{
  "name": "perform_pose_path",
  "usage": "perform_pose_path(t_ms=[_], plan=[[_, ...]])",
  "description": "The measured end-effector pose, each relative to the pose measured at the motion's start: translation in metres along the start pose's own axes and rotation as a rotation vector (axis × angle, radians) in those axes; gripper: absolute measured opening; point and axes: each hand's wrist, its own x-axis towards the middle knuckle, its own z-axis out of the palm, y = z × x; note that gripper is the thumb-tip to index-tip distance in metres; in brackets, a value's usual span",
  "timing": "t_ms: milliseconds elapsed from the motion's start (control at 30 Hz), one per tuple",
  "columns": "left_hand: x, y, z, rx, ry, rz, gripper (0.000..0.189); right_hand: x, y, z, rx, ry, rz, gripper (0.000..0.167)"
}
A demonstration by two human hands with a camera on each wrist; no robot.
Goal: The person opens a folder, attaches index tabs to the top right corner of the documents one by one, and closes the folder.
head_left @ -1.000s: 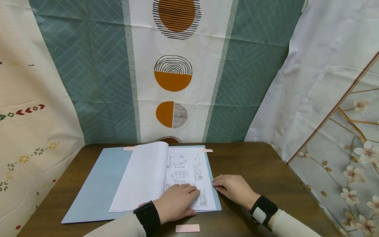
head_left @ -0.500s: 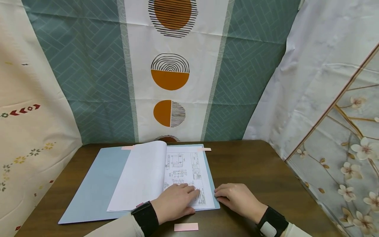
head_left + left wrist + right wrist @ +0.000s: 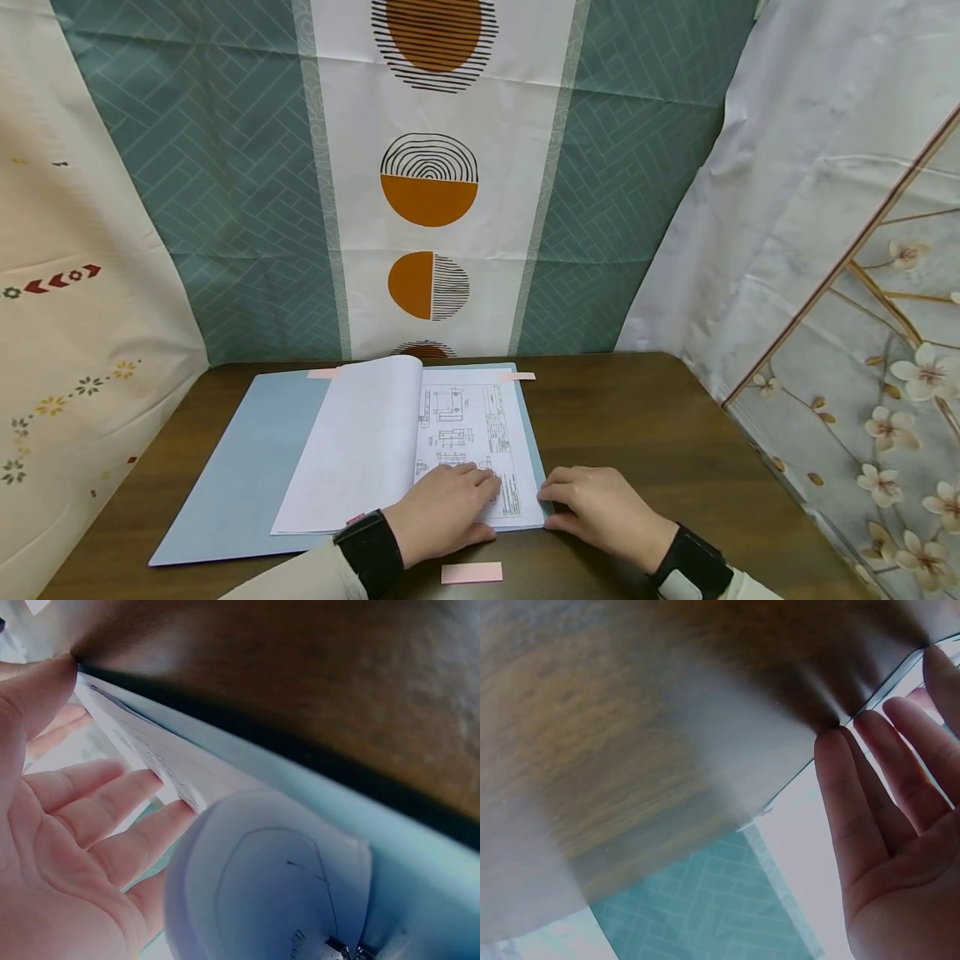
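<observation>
A light blue folder (image 3: 240,475) lies spread on the table, holding a stack of paper. One blank white sheet (image 3: 360,454) is turned over to the left and bulges near the spine. To its right lies a page with a technical drawing (image 3: 480,417). My left hand (image 3: 446,510) rests on the lower part of that page with its fingers extended; the left wrist view shows its palm beside the curled paper (image 3: 262,862). My right hand (image 3: 603,510) touches the folder's lower right edge; in the right wrist view its nearly straight fingers (image 3: 847,787) meet that edge.
A pink paper strip (image 3: 471,573) lies on the brown table (image 3: 622,408) near the front. Pale pink tabs stick out at the folder's top right (image 3: 517,377) and top left (image 3: 324,373). Patterned cloths (image 3: 255,208) hang behind and at both sides.
My right hand has slid slightly down along the folder's right edge, and its fingers now overlap the corner more. The left hand stays on the page. The view has shifted slightly.
</observation>
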Motion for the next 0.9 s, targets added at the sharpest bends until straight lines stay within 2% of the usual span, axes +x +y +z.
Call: perform_pose_path(t_ms=[133, 367, 600, 900], plan=[[0.0, 0.0005, 0.0009, 0.017, 0.0, -0.008, 0.06, 0.0002, -0.0005, -0.0006, -0.009, -0.008, 0.0, 0.032], [-0.0003, 0.0013, 0.0002, 0.013, 0.003, -0.007, 0.061, 0.0012, -0.0019, -0.0005, -0.041, 0.008, -0.03, 0.028], [0.0001, 0.0016, 0.0017, 0.018, 0.042, -0.002, 0.062, 0.0021, -0.0019, -0.0008, -0.058, 0.003, -0.032, 0.025], [0.0014, 0.0018, 0.0021, 0.054, 0.067, 0.048, 0.051, 0.0013, 0.0007, -0.0005, 0.012, 0.028, -0.015, 0.022]])
